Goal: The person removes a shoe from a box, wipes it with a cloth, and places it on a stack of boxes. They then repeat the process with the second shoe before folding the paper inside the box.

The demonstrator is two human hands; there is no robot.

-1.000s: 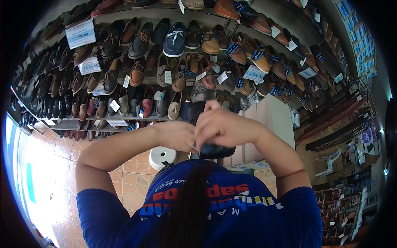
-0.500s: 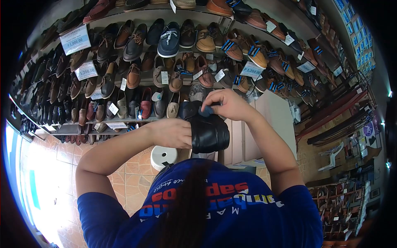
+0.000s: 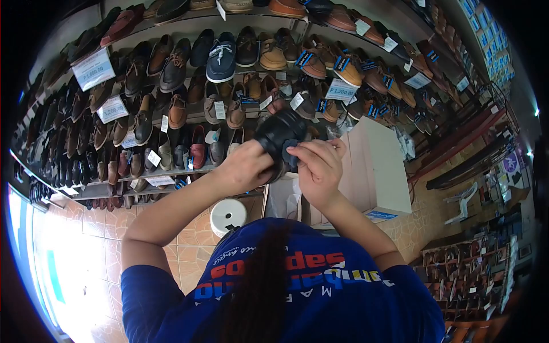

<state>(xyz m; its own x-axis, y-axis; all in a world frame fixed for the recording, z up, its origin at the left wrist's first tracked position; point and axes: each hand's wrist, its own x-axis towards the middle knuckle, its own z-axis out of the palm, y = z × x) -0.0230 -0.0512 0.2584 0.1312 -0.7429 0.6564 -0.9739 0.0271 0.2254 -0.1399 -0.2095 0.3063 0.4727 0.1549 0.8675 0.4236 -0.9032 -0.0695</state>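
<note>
Clearly, the left hand [image 3: 247, 167] curls round a glossy black shoe [image 3: 280, 129]; the right hand [image 3: 320, 171] pinches a blue-grey cloth [image 3: 289, 151]; a white rectangular card [image 3: 341, 91] reads "1,200.00".

The shoe [image 3: 280, 129] is black, the cloth [image 3: 289, 147] dark grey-blue. Red, white and yellow lettering [image 3: 309, 262] marks the blue shirt [image 3: 337, 306]. The stool [image 3: 229, 207] is white.

Shoe shop. Tiered shelves [image 3: 194, 114], closely lined with loafers [image 3: 198, 154] and lace-up shoes [image 3: 221, 60]; price signs [image 3: 341, 90], one reading P 1,200.00; white tags [image 3: 219, 110] on individual shoes; pale cartons [image 3: 372, 166] in front.
</note>
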